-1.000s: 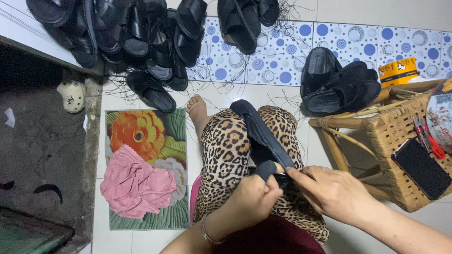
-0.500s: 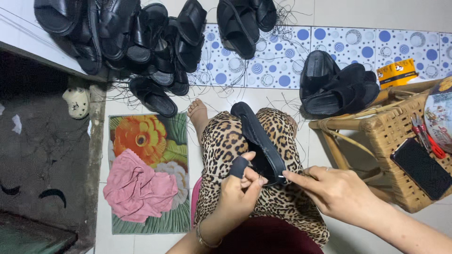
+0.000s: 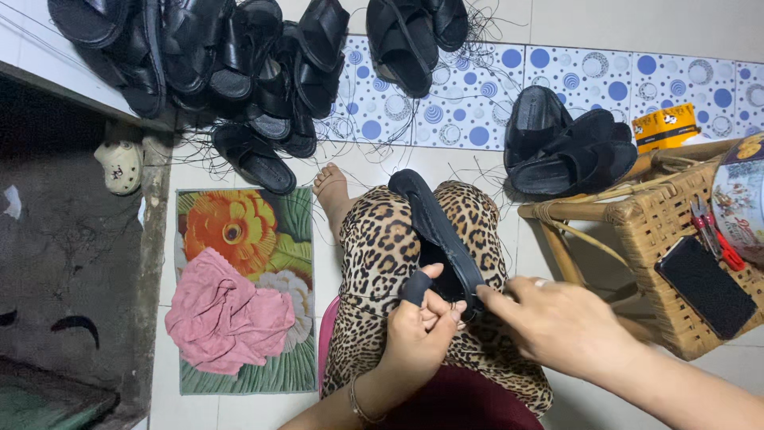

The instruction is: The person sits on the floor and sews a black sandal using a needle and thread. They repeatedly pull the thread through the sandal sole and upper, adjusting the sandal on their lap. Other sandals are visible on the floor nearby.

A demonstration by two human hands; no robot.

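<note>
A pink cloth [image 3: 227, 318] lies on a flowered mat [image 3: 239, 239] at left. On the person's leopard-print lap, the left hand [image 3: 420, 325] and right hand [image 3: 557, 322] both grip a black sandal [image 3: 436, 223]. A wicker stool [image 3: 660, 231] stands at right.

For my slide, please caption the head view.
Both hands hold a black leather sandal over leopard-print trousers.
</note>
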